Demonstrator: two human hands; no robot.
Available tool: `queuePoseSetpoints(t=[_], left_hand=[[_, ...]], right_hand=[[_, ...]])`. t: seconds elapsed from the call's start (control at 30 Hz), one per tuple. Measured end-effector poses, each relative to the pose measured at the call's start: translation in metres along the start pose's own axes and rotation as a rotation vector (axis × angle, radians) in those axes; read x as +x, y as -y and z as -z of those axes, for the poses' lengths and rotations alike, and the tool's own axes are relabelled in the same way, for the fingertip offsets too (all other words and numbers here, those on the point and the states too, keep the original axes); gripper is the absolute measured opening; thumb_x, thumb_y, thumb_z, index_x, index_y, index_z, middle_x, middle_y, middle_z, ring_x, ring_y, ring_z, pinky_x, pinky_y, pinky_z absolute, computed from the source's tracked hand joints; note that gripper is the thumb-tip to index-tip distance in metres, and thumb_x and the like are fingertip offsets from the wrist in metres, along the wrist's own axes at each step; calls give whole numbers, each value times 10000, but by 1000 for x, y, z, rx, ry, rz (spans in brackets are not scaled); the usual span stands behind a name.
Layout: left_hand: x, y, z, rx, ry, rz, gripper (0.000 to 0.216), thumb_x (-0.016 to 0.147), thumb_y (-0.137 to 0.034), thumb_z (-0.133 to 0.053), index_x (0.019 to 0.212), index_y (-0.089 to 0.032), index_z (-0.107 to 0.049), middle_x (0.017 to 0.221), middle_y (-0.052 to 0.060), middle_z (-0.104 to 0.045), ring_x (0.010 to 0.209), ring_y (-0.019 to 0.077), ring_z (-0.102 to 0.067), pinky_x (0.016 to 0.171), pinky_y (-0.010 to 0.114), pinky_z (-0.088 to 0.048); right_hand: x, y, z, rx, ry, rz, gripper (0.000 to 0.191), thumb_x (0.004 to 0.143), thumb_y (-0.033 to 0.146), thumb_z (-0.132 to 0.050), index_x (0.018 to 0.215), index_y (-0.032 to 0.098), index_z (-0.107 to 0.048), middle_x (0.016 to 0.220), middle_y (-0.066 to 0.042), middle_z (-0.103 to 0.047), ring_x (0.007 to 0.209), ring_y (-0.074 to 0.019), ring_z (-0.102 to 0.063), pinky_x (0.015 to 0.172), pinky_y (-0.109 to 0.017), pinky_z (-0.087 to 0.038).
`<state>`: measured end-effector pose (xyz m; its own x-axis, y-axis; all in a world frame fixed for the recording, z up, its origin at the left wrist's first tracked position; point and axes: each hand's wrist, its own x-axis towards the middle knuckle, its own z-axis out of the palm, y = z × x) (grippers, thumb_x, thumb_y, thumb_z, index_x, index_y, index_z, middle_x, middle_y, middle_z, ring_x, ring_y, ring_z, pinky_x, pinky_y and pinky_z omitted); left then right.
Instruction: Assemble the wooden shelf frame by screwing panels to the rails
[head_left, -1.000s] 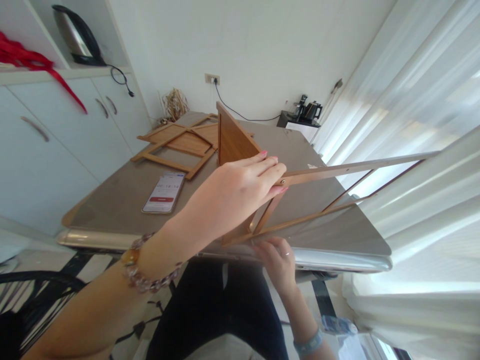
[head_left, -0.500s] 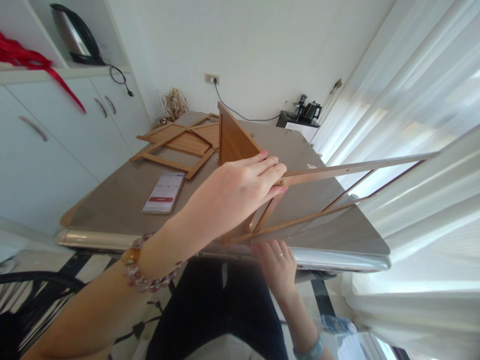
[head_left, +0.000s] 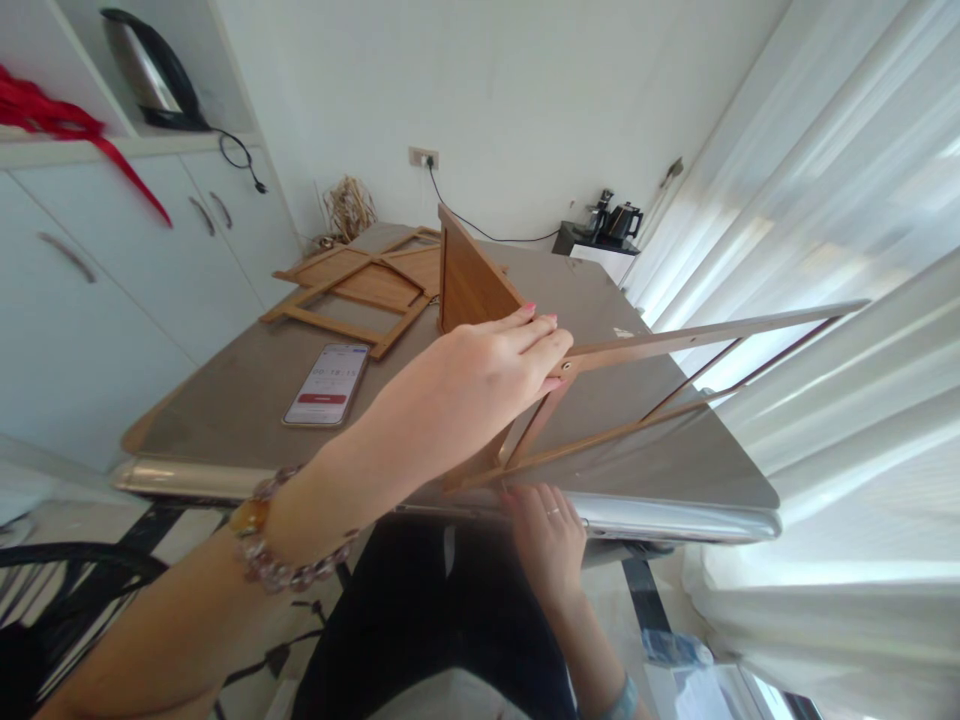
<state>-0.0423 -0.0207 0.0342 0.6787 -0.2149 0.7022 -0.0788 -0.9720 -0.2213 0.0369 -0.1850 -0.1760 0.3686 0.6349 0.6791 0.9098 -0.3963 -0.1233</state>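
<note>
My left hand (head_left: 499, 365) is closed around the joint of a wooden folding frame (head_left: 660, 343) standing on the table. A solid wooden panel (head_left: 472, 275) rises from the frame just beyond those fingers, and a small round metal fitting (head_left: 566, 367) shows beside the fingertips. Lower down, at the table's front edge, my right hand (head_left: 549, 535) has its fingers curled together by the frame's bottom rail (head_left: 555, 455). Whatever its thumb and fingers pinch is too small to make out.
More wooden frame pieces (head_left: 367, 290) lie at the back left of the table (head_left: 225, 420). A phone (head_left: 327, 385) lies left of my left forearm. Curtains (head_left: 825, 420) hang close to the frame's right end. A black chair (head_left: 67, 600) stands at lower left.
The frame's far right end has dipped slightly and come a little left. My right hand has shifted slightly left and its wrist has turned a little. My left hand keeps its hold.
</note>
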Motion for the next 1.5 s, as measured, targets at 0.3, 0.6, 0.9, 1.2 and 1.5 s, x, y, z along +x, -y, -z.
queuePoseSetpoints(t=[0.3,0.6,0.9,1.2,1.5], left_hand=[[-3,-4,7,62,-21,-49,228,971,-185,-503,1071,-48,-655,1121,112,-719,1062,176,-682,956,298,-553],[-6,-7,10,73,-15,-41,238,980,-193,-485,1058,-54,-661,1119,104,-721,1081,169,-673,984,293,-537],[-5,-7,9,51,-45,-28,217,968,-180,-504,1049,-67,-671,1112,92,-725,1069,161,-678,999,283,-525],[-6,-6,7,29,-54,-15,220,971,-185,-498,1054,-70,-666,1112,96,-725,1076,163,-676,1002,284,-522],[-7,-6,8,28,-48,-7,214,967,-178,-503,1065,-67,-658,1117,100,-722,1079,165,-674,1005,289,-517]], right_hand=[[-7,3,-3,47,-6,-18,240,1002,276,-478,797,201,-578,680,-9,-586,668,-155,-517,658,-279,-327],[-14,27,-4,577,172,-589,424,997,487,-402,790,189,-621,703,-29,-655,603,-132,-584,547,-233,-365],[-8,47,-9,1189,248,-1073,560,854,697,-489,827,151,-611,754,-71,-675,543,-114,-568,445,-196,-380],[-22,28,-20,359,100,-501,440,990,546,-374,830,190,-578,622,-11,-625,503,-132,-564,481,-233,-320],[-12,4,-12,120,-110,75,95,931,221,-606,847,221,-651,835,-18,-683,744,-162,-516,712,-304,-345]])
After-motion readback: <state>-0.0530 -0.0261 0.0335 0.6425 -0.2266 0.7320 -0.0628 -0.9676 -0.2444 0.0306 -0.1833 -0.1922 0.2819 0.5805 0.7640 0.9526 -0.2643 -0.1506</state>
